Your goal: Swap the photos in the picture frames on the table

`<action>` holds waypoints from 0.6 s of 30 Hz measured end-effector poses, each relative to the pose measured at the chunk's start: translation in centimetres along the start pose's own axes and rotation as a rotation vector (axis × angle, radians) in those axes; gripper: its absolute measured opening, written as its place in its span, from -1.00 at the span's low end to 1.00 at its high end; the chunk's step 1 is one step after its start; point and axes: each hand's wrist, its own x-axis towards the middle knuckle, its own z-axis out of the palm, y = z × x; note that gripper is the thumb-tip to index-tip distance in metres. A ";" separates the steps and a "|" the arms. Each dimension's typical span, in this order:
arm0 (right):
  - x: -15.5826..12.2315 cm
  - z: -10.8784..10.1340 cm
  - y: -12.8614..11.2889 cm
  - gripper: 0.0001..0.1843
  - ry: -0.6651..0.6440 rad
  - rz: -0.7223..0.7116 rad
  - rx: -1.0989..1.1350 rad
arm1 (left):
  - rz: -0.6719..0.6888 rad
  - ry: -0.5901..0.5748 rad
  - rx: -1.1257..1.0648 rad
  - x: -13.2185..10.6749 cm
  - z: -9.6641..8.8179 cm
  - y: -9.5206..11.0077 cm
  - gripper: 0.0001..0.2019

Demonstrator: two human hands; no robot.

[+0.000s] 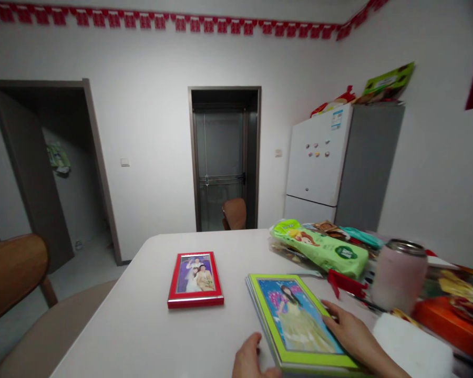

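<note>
A lime-green picture frame (274, 320) with a photo of a person in a pale yellow dress lies face up on top of a small stack on the white table. My right hand (349, 333) is at its right side, fingertips over the border and onto the photo, gripping that edge. My left hand (249, 359) is by the lower left corner, thumb and fingers apart; whether it touches the frame is unclear. Farther left lies a red picture frame (195, 302) with a wedding photo, apart from both hands.
On the right of the white table (142, 315) are a green tissue pack (327, 252), a pink can-shaped container (400, 278), a red object (347, 285), an orange box (453, 320) and a white item (413, 344). A wooden chair (16, 273) stands left; a fridge (317, 157) is behind.
</note>
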 end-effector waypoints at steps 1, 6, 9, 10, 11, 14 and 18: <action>-0.4 0.3 -1.2 -0.51 0.032 -0.019 -0.007 | -0.015 0.030 -0.021 -0.3 -1.3 -0.3 -0.43; -2.1 5.3 -12.3 -0.54 -0.106 -0.290 0.115 | -0.080 0.213 -0.095 -0.7 -8.1 -2.5 -0.55; -1.6 10.2 -18.4 -0.51 -0.168 -0.244 0.149 | -0.106 0.276 -0.143 -1.1 -10.8 -4.0 -0.61; -1.1 11.7 -19.7 -0.49 -0.175 -0.203 0.151 | -0.112 0.288 -0.163 -1.4 -11.5 -4.6 -0.63; -0.5 12.9 -20.7 -0.50 -0.183 -0.157 0.149 | -0.116 0.297 -0.184 -1.7 -12.0 -5.1 -0.65; 1.0 15.0 -21.5 -0.61 -0.220 -0.027 0.149 | -0.113 0.321 -0.236 -2.7 -13.4 -6.3 -0.72; 1.4 14.4 -21.0 -0.72 -0.282 0.075 0.233 | -0.085 0.346 -0.271 -3.4 -13.9 -7.2 -0.74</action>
